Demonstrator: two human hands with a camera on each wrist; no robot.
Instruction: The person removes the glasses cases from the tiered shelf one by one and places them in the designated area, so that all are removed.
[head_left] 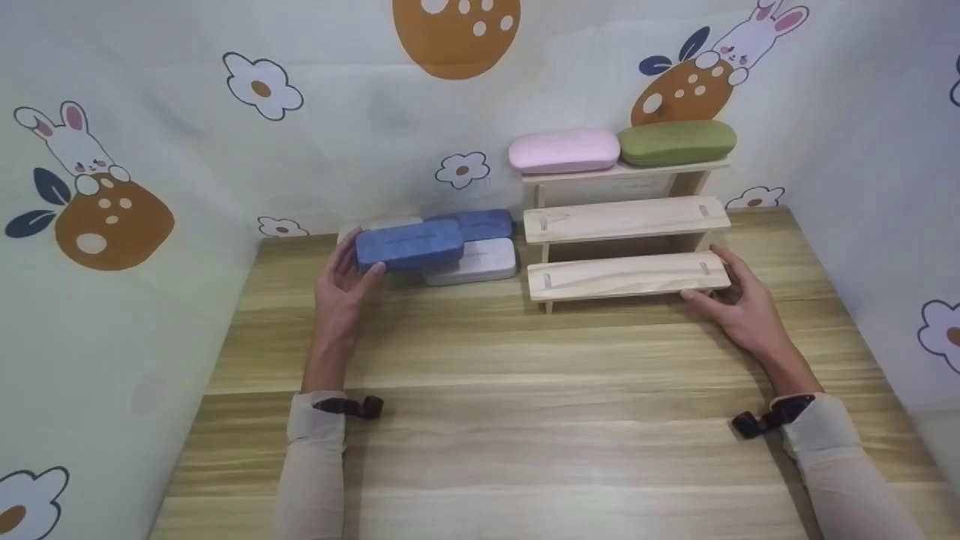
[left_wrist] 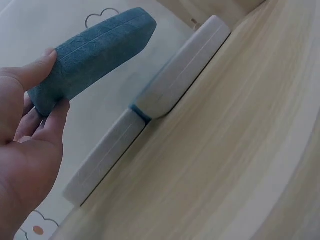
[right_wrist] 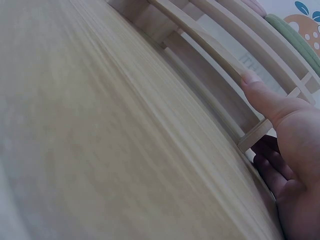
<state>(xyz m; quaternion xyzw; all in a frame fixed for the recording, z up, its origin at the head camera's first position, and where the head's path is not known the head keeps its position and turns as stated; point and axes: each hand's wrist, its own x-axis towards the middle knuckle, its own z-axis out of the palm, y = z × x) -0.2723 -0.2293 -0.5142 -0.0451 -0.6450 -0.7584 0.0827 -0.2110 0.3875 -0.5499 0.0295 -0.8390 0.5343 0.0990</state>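
My left hand grips a blue glasses case by its left end, thumb at the front and fingers round the side. In the left wrist view this blue case is lifted clear of the table. Behind and below it sit a second blue case, a white case and another pale case, mostly hidden. My right hand holds the right end of the lowest step of a three-step wooden rack. Its thumb lies on the front edge, with the other fingers round the end.
A pink glasses case and a green one stand side by side on the rack's top step. The wood-grain table meets patterned cloth walls at the back and both sides.
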